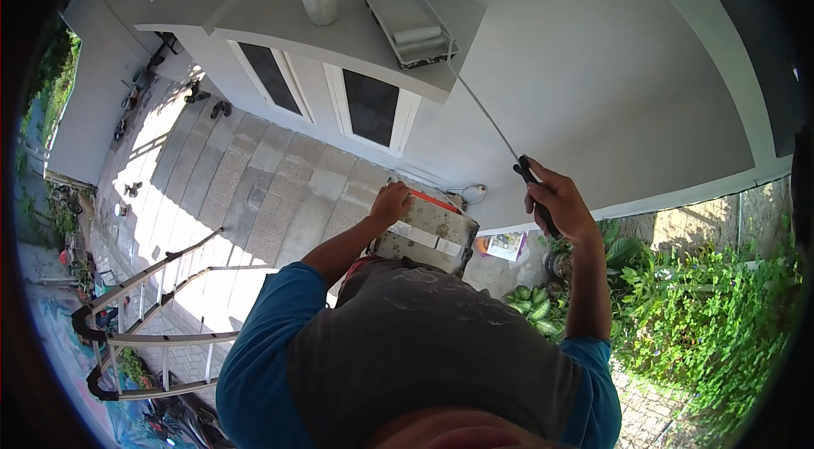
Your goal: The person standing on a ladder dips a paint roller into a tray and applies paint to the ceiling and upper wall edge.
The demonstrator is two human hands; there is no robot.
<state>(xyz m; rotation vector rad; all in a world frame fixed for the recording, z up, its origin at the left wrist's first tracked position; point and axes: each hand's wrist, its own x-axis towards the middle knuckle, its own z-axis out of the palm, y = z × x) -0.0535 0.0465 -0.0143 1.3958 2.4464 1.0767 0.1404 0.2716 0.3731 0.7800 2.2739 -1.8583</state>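
Looking down from high beside a pale house wall, a person is gripping a long thin roller pole (pixel 487 114) with right hand (pixel 560 207) fingers clenched on its black handle; the left hand (pixel 392 203) is resting on a paint-spattered ladder top (pixel 432 233), grasp unclear. One rectangular tray (pixel 405 21) and one round bucket (pixel 320 1) are sitting on a flat concrete ledge (pixel 280 21).

I can't see the roller handle (pixel 540 201) under my right hand (pixel 560 207); small items on the far patio (pixel 208 101) are too tiny to identify.
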